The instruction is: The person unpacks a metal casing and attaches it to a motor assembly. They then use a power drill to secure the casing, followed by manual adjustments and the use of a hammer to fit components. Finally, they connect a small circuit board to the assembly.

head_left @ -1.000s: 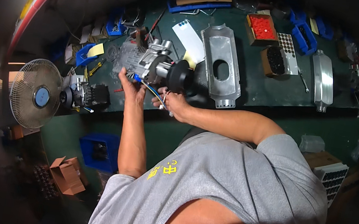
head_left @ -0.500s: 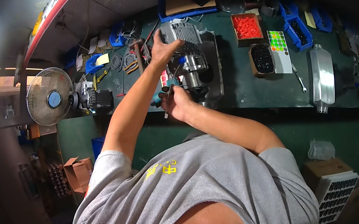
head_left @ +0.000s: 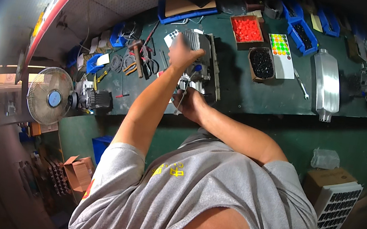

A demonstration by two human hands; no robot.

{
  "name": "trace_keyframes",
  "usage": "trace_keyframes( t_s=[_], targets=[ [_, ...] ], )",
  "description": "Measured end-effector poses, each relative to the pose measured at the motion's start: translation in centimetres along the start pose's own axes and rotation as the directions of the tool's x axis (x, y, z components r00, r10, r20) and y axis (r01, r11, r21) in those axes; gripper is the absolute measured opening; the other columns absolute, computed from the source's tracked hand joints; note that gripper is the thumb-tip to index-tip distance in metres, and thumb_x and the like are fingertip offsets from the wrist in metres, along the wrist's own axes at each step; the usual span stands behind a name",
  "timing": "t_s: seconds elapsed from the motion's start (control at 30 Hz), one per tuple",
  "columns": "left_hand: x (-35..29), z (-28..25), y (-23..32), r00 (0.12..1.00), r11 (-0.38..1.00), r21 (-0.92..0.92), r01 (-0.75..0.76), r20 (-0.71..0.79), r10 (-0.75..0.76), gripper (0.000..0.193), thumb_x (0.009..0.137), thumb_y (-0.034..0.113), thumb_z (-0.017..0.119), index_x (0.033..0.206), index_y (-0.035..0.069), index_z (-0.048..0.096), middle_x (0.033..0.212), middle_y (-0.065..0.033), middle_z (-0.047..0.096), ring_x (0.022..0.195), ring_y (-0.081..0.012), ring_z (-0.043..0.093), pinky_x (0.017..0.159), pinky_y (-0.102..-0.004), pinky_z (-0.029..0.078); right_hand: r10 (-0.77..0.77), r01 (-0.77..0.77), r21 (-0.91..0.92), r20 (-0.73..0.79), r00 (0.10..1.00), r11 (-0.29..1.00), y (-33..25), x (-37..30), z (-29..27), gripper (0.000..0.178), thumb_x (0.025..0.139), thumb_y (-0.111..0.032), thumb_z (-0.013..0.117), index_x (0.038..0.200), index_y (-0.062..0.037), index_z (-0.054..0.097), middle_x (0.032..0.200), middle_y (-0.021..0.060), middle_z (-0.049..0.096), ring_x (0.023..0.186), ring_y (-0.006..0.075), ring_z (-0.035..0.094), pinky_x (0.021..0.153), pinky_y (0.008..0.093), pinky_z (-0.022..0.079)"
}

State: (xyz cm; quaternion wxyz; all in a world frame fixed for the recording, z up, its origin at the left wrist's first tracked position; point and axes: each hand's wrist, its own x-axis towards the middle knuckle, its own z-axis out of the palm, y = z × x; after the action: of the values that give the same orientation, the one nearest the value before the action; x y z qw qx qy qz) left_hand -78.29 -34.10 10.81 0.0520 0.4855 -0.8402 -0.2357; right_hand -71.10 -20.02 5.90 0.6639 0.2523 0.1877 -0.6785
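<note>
A finned grey metal motor unit [head_left: 203, 43], with a bright cylindrical lower section, lies on the green workbench ahead of me. My left hand [head_left: 184, 57] grips its left side, thumb stretched across the fins; the fingertips are smeared by motion. At the unit's near end, my right hand [head_left: 190, 102] has curled fingers, and what they hold is mostly hidden. A thin pale cable [head_left: 182, 97] passes in front of those fingers. A blue round part [head_left: 197, 68] shows on the motor unit.
Pliers and a hammer [head_left: 138, 59] lie left of the motor unit. To its right are a box of red caps [head_left: 247, 29], a box of black parts [head_left: 262, 63], a sticker sheet [head_left: 282, 58], a wrench [head_left: 301, 84] and a silver canister [head_left: 327, 85]. A fan [head_left: 53, 97] stands far left.
The motor unit has shifted to the right and turned, with my left hand moving along with it. A white sheet with dark dots now shows beside it. My right hand stays near its lower end.
</note>
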Motion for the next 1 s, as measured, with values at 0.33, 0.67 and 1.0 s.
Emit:
trace_keyframes(
  t_s=[0.33,0.67,1.0],
  targets=[
    [0.5,2.5,3.1,0.982,0.979,0.151,0.138,0.104,-0.155,0.125,0.060,0.059,0.087,0.162,0.028,0.021,0.142,-0.0313,0.044,0.135,-0.0498,0.044,0.103,-0.0571,0.048,0.046,-0.012,-0.214,0.154,0.987,0.977,-3.2,-1.6,-0.9,0.047,0.108,-0.041,0.034,0.093,-0.0054,0.060,0.087,0.0090,0.068,0.075,0.0240,0.067,0.069,0.0372,0.058],
    [-2.9,-0.2,-10.4,0.948,0.865,-0.443,-0.235,-0.302,0.103,0.053,0.094,0.019,0.069,0.139,-0.003,0.052,0.107,-0.0233,0.072,0.091,-0.0266,0.071,0.083,-0.0373,0.055,-0.358,0.129,-0.699,-0.192,0.914,0.704,-8.3,-4.9,-10.1,0.033,0.097,-0.042,0.068,0.096,-0.0097,0.061,0.074,0.0035,0.064,0.054,0.0112,0.060,0.047,0.0262,0.052],
    [-13.6,8.5,-21.2,0.951,0.677,-0.673,0.298,0.152,-0.268,0.041,0.099,0.038,0.067,0.105,-0.002,0.067,0.074,0.0009,0.056,0.064,-0.0081,0.047,0.057,-0.0274,0.039,-0.483,-0.037,-0.939,-0.210,0.850,0.343,-7.7,-1.3,-10.5,0.057,0.097,-0.054,0.061,0.119,-0.0019,0.055,0.071,0.0059,0.060,0.052,0.0106,0.052,0.044,0.0254,0.041]
  ],
)
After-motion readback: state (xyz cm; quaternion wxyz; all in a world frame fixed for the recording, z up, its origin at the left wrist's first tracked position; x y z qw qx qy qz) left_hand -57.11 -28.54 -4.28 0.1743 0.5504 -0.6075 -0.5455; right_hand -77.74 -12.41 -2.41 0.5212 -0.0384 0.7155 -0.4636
